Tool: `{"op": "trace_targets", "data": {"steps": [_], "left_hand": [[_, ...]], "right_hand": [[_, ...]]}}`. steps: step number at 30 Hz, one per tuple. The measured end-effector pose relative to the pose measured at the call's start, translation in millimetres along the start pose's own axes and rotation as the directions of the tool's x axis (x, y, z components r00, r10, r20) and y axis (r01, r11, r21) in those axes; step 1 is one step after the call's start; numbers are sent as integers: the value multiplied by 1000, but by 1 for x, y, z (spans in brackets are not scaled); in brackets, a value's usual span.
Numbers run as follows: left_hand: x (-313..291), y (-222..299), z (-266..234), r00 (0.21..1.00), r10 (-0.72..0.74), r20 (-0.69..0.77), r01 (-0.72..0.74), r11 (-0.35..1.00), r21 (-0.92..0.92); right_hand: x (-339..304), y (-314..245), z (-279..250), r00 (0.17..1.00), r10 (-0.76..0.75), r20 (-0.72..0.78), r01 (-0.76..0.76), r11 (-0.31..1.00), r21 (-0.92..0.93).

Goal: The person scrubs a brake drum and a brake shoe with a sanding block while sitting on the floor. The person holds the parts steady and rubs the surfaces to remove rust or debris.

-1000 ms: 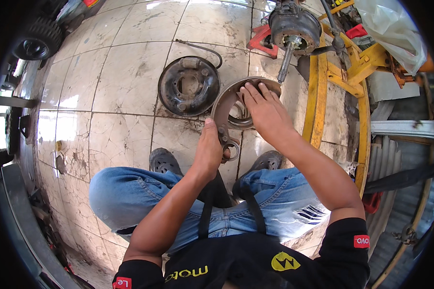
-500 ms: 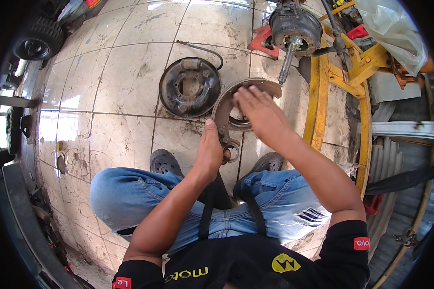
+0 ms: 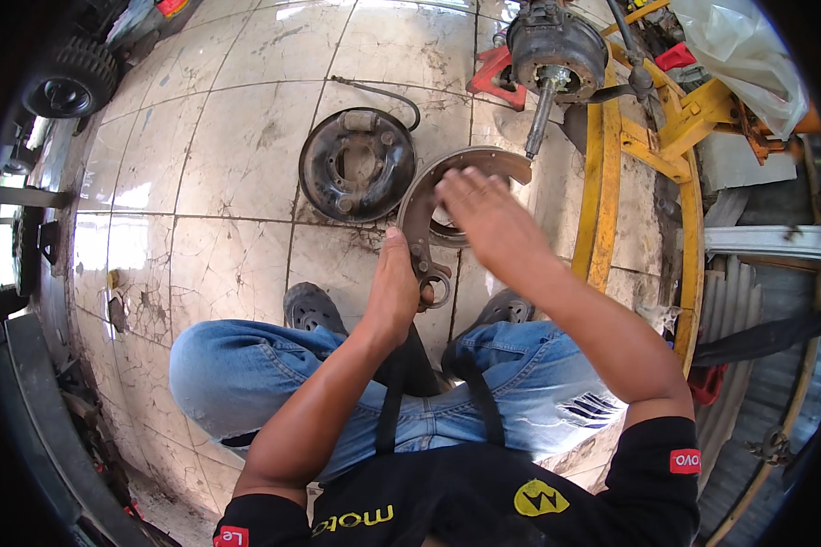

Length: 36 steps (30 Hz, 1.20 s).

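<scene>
My left hand [image 3: 395,289] grips the lower end of a curved brown brake shoe [image 3: 418,208], close to a small metal ring [image 3: 440,290] there. The shoe arcs up and to the right in front of me. My right hand [image 3: 497,221] lies flat over its curve, with fingers stretched out and slightly blurred. Another round metal part [image 3: 449,239] shows partly beneath the shoe and my right hand; its kind is unclear. Just left of the shoe, a round black brake backing plate [image 3: 324,193] rests on the tiles, with a dark hose [image 3: 397,98] curling from its top.
At the upper right, a greasy hub with a shaft [image 3: 543,118] stands near a red stand [image 3: 493,77]. A yellow metal frame [image 3: 596,191] runs along my right side. Clear plastic sheeting [image 3: 743,59] hangs beyond it. A knobbly tyre [image 3: 73,77] sits at the far left.
My right hand has shifted very slightly left along the brake shoe. My left hand keeps its grip, and the other parts stay where they were.
</scene>
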<state>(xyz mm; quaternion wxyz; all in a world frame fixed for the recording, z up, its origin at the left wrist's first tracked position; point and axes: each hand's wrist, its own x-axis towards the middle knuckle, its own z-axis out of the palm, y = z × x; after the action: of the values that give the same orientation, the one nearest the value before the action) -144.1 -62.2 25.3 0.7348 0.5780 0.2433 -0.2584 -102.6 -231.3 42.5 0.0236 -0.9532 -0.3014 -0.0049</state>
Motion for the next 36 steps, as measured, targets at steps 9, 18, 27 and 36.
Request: {"op": "trace_targets", "data": {"steps": [9,18,27,36], "left_hand": [[-2,5,0,1000,-26,8,26,1000,-10],[0,3,-1,1000,-22,6,22,1000,1],[3,2,-2,1000,-25,5,25,1000,11],[0,4,0,1000,20,-3,-20,1000,6]], "right_hand": [[2,11,1,998,62,-15,-62,998,-3],[4,18,0,996,92,2,-92,996,-7],[2,13,-1,995,98,6,-97,994,-59],[1,-4,-1,1000,2,20,-3,999,50]]}}
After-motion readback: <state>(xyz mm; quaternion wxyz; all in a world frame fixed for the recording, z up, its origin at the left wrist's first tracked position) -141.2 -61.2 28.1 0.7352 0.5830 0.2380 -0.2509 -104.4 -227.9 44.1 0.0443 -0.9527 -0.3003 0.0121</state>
